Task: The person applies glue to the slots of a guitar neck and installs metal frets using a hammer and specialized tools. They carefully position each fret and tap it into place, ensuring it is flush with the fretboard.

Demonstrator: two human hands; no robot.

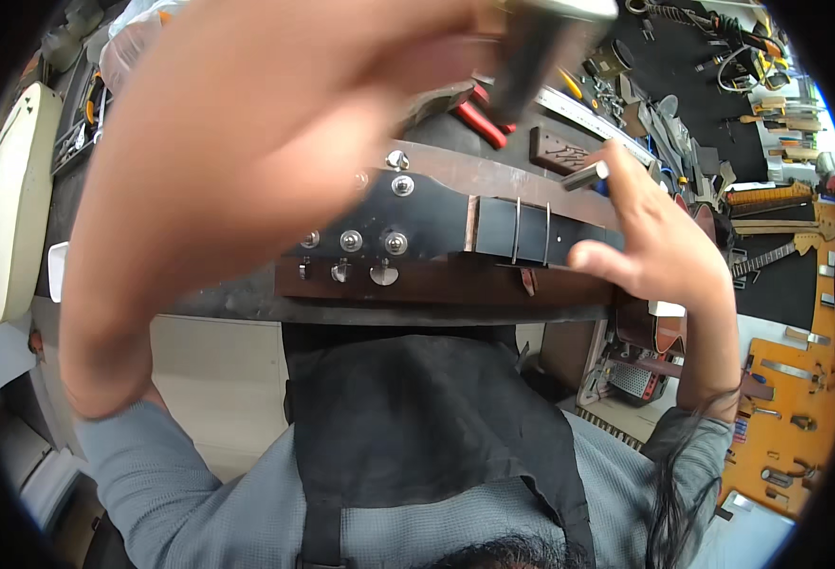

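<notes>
A guitar neck with a dark fretboard [585, 235] and a black headstock [431, 204] lies across the bench in front of me. Round metal tuner posts stand up from the headstock, and two fret wires [532, 232] cross the board near the pale nut slot. Raised over the headstock, my left hand [341, 104] is closed on a blurred hammer [541, 62] with a dark head and a pale, shiny end. My right hand [659, 232] spans the neck, its thumb on the fretboard. Beside its index finger is a short silver rod [585, 176]; whether the fingers hold it is unclear.
Red-handled pliers [482, 123], a metal ruler [588, 119] and a slotted wooden block [558, 149] lie behind the neck. Hand tools crowd the right side of the bench. A cream guitar body [19, 199] stands at the far left. More tools hang on an orange board [778, 408].
</notes>
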